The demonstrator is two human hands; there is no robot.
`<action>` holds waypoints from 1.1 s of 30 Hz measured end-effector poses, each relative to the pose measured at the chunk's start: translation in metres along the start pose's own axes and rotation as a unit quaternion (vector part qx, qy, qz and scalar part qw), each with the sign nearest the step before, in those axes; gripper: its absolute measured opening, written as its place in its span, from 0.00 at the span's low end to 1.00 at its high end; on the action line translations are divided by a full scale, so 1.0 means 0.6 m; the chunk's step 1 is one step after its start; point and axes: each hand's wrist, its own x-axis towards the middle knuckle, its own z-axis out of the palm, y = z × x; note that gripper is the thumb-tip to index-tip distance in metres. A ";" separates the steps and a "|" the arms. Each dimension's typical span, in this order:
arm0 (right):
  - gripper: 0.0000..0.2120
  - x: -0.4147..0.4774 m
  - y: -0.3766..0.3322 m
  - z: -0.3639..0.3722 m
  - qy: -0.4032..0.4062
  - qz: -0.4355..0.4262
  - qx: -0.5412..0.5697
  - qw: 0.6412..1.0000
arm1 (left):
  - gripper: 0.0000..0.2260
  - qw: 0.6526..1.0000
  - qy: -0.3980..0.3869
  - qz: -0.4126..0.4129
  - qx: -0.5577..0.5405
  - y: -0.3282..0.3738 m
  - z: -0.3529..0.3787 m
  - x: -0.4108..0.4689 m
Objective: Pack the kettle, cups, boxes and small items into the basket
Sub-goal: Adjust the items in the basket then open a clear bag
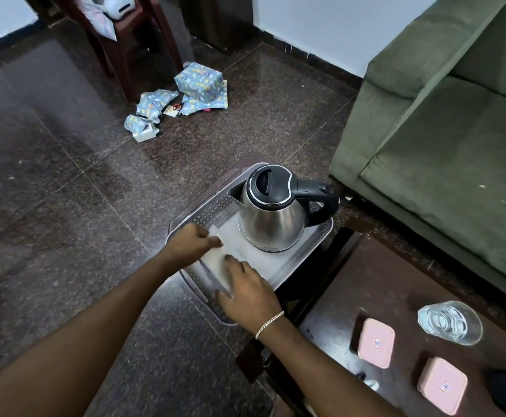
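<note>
A steel kettle [271, 219] with a black lid and handle stands upright in a clear plastic basket [206, 206] set on a dark stool. Both hands reach into the basket's near-left part. My left hand [193, 240] and my right hand [247, 291] press on a pale white cloth or paper [220, 267] lying on the basket floor beside the kettle. Whether the fingers pinch it or only rest on it is unclear. On the dark table at lower right sit two pink lidded boxes [376, 343] [442, 385] and a clear glass cup [450, 322].
A green sofa [444, 121] fills the right side. Blue wrapped parcels [199, 81], torn wrapping and scissors lie on the dark stone floor ahead. A dark wooden chair [131, 34] stands behind them. A small white item [372, 384] lies at the table's near edge.
</note>
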 end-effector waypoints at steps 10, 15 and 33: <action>0.02 -0.082 0.010 -0.132 0.147 0.035 0.310 0.939 | 0.32 0.937 -0.089 0.121 -0.314 0.124 0.002 -0.134; 0.06 -0.138 0.059 -0.198 0.169 0.085 0.476 0.859 | 0.24 0.952 -0.078 0.193 -0.222 0.198 0.080 -0.191; 0.09 -0.408 0.325 -0.364 0.389 0.234 0.642 0.618 | 0.19 0.935 -0.105 0.277 -0.197 0.442 0.329 -0.302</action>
